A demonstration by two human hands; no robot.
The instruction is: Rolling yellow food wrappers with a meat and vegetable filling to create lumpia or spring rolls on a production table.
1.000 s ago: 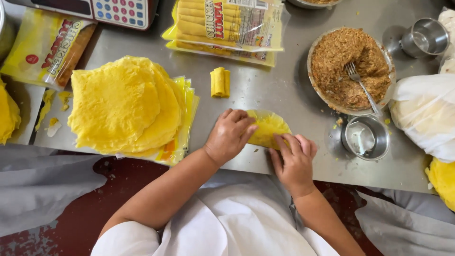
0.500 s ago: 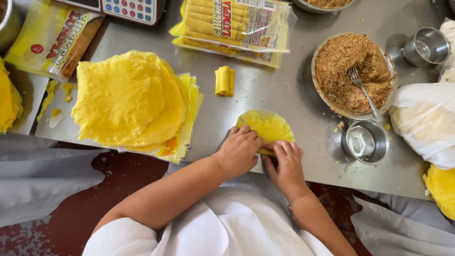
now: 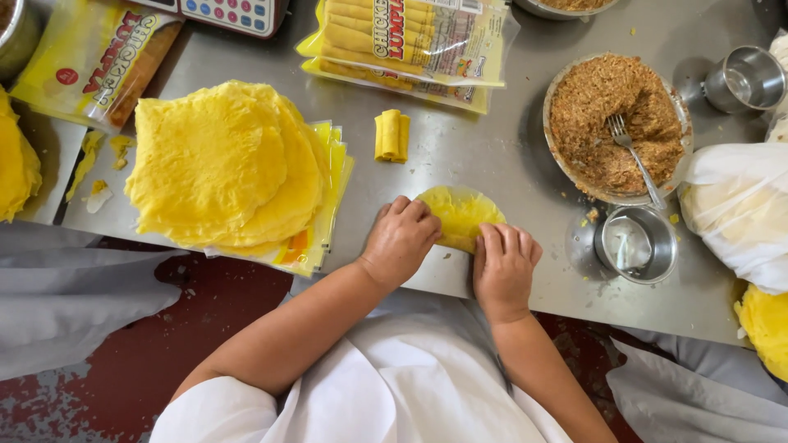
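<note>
A round yellow wrapper [image 3: 461, 211] lies on the steel table [image 3: 492, 156] near its front edge, its near side rolled up. My left hand [image 3: 400, 240] presses on the left end of that roll and my right hand [image 3: 502, 267] on the right end, fingers curled over it. One finished yellow roll [image 3: 392, 135] rests farther back. A stack of flat yellow wrappers [image 3: 222, 164] sits to the left on plastic sheets.
A bowl of brown minced filling [image 3: 611, 123] with a fork [image 3: 634, 156] stands at the right, a small steel cup [image 3: 639, 244] below it and another [image 3: 745, 78] at the far right. Packs of rolls [image 3: 419, 41] lie at the back. White cloth bundle [image 3: 739, 209] at right.
Both hands have shifted forward over the wrapper, rolling its near edge away from me. The wrapper now shows more open and round beyond my fingers.
</note>
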